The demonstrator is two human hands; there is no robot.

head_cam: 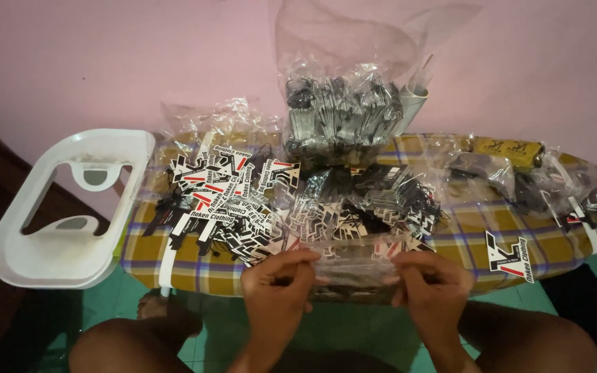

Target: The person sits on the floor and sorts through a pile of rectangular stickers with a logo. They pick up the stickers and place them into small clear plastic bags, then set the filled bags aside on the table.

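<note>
My left hand and my right hand both pinch a small clear plastic bag stretched between them at the near edge of an ironing board with a yellow plaid cover. The bag holds black, white and red printed tags. Just beyond my hands lies a loose heap of the same tags, and another heap in plastic.
A tall clear bag of bundled tags stands at the back against the pink wall. More bagged tags lie at the right. A white plastic iron rest sticks out left. My knees and green floor tiles show below.
</note>
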